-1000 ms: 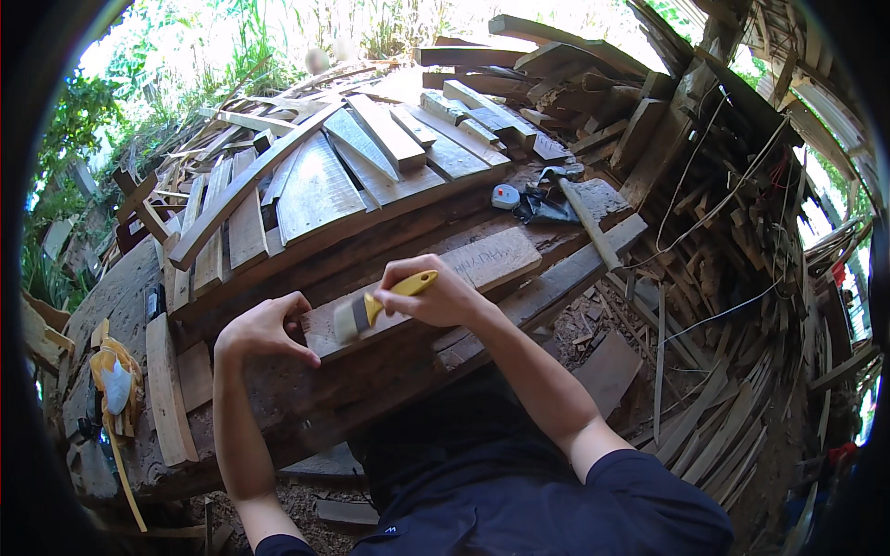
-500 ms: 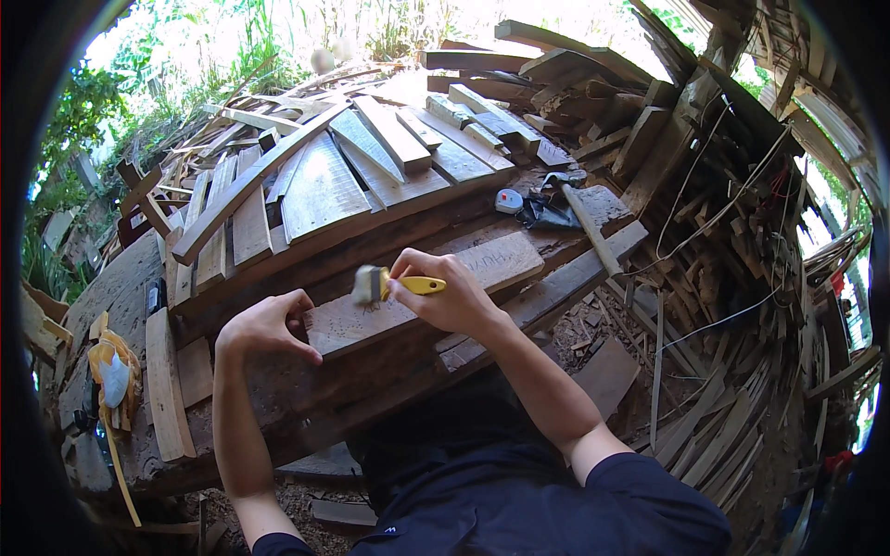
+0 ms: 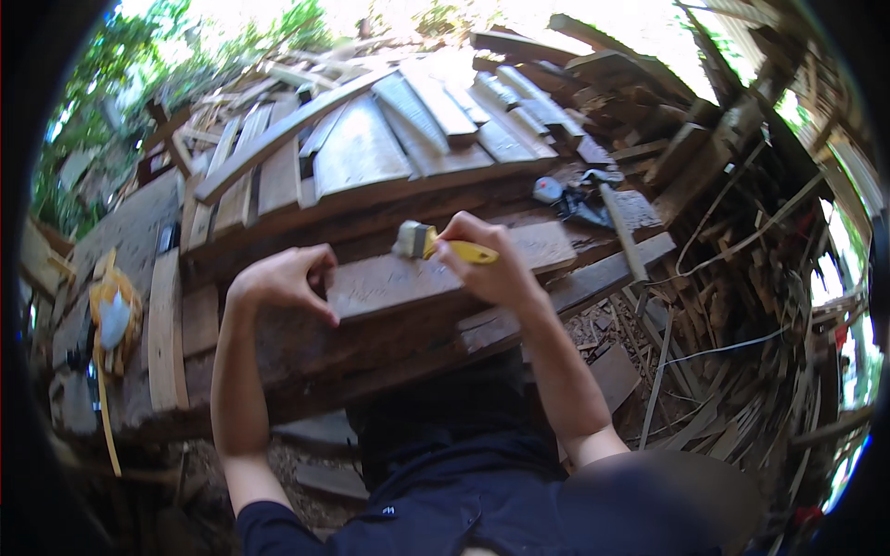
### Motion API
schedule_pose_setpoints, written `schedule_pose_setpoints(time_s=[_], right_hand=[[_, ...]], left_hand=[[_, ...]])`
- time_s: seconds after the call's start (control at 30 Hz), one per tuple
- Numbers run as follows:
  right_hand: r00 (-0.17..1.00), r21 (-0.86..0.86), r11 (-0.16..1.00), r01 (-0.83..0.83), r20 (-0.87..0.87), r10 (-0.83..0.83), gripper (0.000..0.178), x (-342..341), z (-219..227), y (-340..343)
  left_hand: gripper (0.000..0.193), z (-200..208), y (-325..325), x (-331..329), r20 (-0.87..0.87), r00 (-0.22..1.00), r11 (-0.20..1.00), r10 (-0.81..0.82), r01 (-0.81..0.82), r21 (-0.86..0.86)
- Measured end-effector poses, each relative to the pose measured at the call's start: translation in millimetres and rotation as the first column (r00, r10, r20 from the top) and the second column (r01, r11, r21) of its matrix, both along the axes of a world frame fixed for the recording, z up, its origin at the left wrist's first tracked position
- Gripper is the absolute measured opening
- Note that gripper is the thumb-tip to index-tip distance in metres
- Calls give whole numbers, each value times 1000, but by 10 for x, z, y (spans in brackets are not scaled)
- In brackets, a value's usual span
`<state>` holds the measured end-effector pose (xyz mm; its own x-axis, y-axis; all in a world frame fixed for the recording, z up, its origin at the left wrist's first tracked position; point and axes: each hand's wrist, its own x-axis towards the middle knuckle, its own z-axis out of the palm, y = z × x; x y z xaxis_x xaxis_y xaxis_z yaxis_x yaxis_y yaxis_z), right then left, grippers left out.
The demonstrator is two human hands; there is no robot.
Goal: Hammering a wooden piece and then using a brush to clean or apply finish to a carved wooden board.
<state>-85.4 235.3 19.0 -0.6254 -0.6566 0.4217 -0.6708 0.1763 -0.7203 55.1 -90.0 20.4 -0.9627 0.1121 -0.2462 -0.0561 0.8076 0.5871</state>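
Observation:
A pale wooden board [image 3: 375, 284] lies across the dark, heavy workbench [image 3: 278, 371] in front of me. My left hand [image 3: 283, 283] grips its left end, thumb at the near corner and curled fingers at the far corner. Pinched in my right hand [image 3: 496, 269] is a paintbrush [image 3: 475, 252] with a yellow handle. Its pale bristles point left and sit over the far edge of the board; blur hides whether they touch the wood. Faint dark marks show on the board's top face.
Beyond the board, several planks [image 3: 362, 171] lie side by side. A hammer [image 3: 623, 232] and a tape measure [image 3: 547, 190] rest at the right. A yellow object with a pale blade-like part [image 3: 116, 320] sits at the far left. Stacked scrap wood [image 3: 732, 306] crowds the right.
The whole view has shifted, so the bench sits further right and its near part higher. The brush has moved slightly right along the board. Both hands keep their holds.

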Motion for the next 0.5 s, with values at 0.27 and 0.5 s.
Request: schedule_pose_setpoints(time_s=[0.27, 0.5], right_hand=[[973, -63, 998, -28, 227, 41, 10, -282, -98, 309], [951, 52, 999, 12, 308, -27, 9, -301, 55, 715]], left_hand=[[93, 20, 16, -44, 70, 996, 999, 46, -46, -10], [96, 40, 37, -8, 74, 996, 998, 58, -56, -34]])
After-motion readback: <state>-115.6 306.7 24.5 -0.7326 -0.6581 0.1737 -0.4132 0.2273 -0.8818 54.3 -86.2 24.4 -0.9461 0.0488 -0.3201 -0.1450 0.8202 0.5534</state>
